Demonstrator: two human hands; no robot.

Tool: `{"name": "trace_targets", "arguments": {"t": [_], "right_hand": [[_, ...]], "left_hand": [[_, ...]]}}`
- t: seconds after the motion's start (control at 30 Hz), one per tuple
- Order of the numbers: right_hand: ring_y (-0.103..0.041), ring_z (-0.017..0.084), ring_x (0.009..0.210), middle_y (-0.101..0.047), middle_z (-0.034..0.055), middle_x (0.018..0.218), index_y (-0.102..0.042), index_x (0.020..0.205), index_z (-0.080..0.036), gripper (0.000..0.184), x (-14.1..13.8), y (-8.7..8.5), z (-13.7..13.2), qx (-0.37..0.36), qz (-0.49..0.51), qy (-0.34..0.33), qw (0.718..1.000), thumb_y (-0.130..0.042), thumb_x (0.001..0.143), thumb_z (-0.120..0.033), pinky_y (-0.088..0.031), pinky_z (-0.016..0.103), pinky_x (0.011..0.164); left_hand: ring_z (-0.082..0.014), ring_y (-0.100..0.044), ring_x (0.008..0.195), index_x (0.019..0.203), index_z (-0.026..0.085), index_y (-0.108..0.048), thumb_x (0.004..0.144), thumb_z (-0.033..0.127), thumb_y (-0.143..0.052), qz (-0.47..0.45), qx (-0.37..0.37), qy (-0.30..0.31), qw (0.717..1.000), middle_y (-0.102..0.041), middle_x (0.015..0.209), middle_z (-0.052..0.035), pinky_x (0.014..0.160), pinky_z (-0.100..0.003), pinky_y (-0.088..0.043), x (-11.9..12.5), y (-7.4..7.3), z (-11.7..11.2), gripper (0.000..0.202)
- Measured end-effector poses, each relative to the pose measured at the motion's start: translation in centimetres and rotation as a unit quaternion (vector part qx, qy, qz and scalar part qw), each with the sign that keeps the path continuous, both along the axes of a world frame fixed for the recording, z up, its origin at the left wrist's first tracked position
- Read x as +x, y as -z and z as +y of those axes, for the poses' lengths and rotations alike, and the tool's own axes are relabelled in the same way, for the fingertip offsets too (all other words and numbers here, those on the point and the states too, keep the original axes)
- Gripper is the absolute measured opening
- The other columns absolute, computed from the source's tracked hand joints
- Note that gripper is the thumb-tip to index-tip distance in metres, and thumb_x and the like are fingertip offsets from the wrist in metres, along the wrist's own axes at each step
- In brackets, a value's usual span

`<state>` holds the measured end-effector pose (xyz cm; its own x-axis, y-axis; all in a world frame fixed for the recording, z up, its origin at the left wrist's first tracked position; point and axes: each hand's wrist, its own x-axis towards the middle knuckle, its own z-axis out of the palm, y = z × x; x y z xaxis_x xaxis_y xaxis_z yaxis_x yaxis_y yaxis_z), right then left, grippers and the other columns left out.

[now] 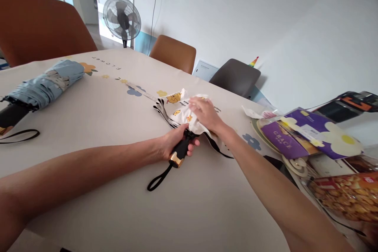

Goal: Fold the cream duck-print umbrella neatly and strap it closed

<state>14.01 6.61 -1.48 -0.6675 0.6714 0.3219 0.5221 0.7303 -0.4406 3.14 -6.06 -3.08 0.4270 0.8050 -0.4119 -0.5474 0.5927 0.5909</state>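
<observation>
White umbrella [194,126] | left hand [173,140] wrapped round black handle [180,148] | right hand [206,115] palm-down on canopy [179,107], loosely uncurled

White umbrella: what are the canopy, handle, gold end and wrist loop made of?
Canopy: thin woven fabric, likely synthetic; it creases and folds softly.
Handle: probably black plastic, fairly smooth; rubbery coating possible.
Gold end: shiny highlights suggest metal or metallized plastic; can't tell which.
Wrist loop: flat black strap, probably woven textile, judging by its limp curve.
</observation>
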Motion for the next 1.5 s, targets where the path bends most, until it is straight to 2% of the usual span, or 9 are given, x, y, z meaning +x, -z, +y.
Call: {"name": "trace_targets", "arguments": {"t": [0.17,0.3,0.5,0.6,0.73,0.9,1.1,1.37,1.5], "right_hand": [[-0.044,0.027,0.122,-0.061,0.0039,0.120,-0.068,0.095,-0.025,0.038,-1.1,1.2,0.9,-0.052,-0.103,-0.022,0.993,-0.035,0.089,-0.041,-0.012,0.052,0.105],[-0.041,0.027,0.124,-0.057,0.0038,0.125,-0.066,0.105,-0.026,0.036,0.3,1.1,0.6,-0.044,-0.109,-0.038,0.992,-0.037,0.089,-0.039,-0.009,0.053,0.106],[-0.036,0.026,0.128,-0.052,0.0032,0.131,-0.063,0.111,-0.027,0.038,1.9,1.2,0.2,-0.051,-0.119,-0.048,0.990,-0.034,0.090,-0.041,-0.012,0.052,0.106],[-0.037,0.025,0.127,-0.054,0.0027,0.128,-0.064,0.107,-0.027,0.036,1.4,1.7,-0.2,-0.047,-0.103,-0.022,0.993,-0.035,0.090,-0.039,-0.010,0.054,0.106],[-0.044,0.024,0.122,-0.057,0.0057,0.124,-0.063,0.106,-0.023,0.035,1.1,2.5,-0.8,0.011,-0.033,0.008,0.999,-0.033,0.091,-0.033,-0.018,0.051,0.105],[-0.050,0.022,0.114,-0.060,0.0082,0.117,-0.061,0.104,-0.021,0.026,3.4,2.0,-3.6,0.118,0.047,0.003,0.992,-0.041,0.089,-0.028,-0.033,0.045,0.100],[-0.053,0.021,0.108,-0.059,0.0069,0.112,-0.059,0.104,-0.024,0.022,6.9,0.2,-7.6,0.154,-0.013,-0.119,0.981,-0.053,0.083,-0.018,-0.044,0.039,0.092],[-0.056,0.021,0.096,-0.060,0.0085,0.104,-0.060,0.101,-0.023,0.019,7.0,0.2,-8.0,0.201,-0.064,-0.098,0.973,-0.051,0.085,-0.019,-0.049,0.037,0.077],[-0.057,0.020,0.091,-0.061,0.0086,0.099,-0.062,0.094,-0.021,0.015,6.9,-0.3,-7.9,0.248,-0.077,-0.128,0.957,-0.052,0.085,-0.017,-0.048,0.036,0.077]], "left_hand": [[-0.0074,-0.043,0.042,0.083,0.016,-0.048,0.089,0.044,-0.027,-0.011,-0.017,0.017,1.000,-0.055,0.067,-0.0020,0.041,-0.021,-0.040,0.3,0.4,0.1,0.036],[-0.0111,-0.049,0.044,0.091,0.017,-0.045,0.088,0.050,-0.029,0.055,-0.051,-0.011,0.997,-0.060,0.075,-0.0056,0.045,-0.028,-0.047,0.7,0.3,0.0,0.037],[-0.0192,-0.063,0.067,0.090,0.006,-0.052,0.087,0.041,-0.036,0.045,-0.049,0.027,0.997,-0.060,0.074,-0.0117,0.068,-0.032,-0.054,0.6,0.1,0.4,0.039],[-0.0185,-0.062,0.065,0.091,0.007,-0.053,0.088,0.044,-0.032,0.045,-0.042,0.020,0.998,-0.061,0.076,-0.0118,0.063,-0.030,-0.053,0.6,0.0,0.4,0.043],[-0.0105,-0.054,0.052,0.090,0.009,-0.052,0.090,0.047,-0.030,0.051,-0.033,0.024,0.998,-0.061,0.076,-0.0081,0.051,-0.022,-0.047,0.6,0.1,0.1,0.044],[-0.0108,-0.052,0.054,0.091,0.010,-0.052,0.090,0.049,-0.027,0.041,-0.016,0.027,0.999,-0.060,0.076,-0.0086,0.052,-0.022,-0.045,0.6,0.4,0.2,0.047],[-0.0125,-0.053,0.053,0.089,0.011,-0.050,0.090,0.050,-0.021,0.056,-0.001,0.023,0.998,-0.056,0.066,-0.0071,0.055,-0.024,-0.045,0.7,0.2,0.0,0.049],[-0.0148,-0.056,0.059,0.089,0.012,-0.051,0.091,0.048,-0.024,0.080,0.039,0.024,0.996,-0.057,0.071,-0.0077,0.057,-0.026,-0.045,0.8,0.2,-0.3,0.044],[-0.0150,-0.057,0.059,0.090,0.013,-0.050,0.090,0.048,-0.025,0.079,0.046,0.031,0.995,-0.057,0.072,-0.0079,0.057,-0.027,-0.045,0.8,0.4,-0.2,0.043]]}}
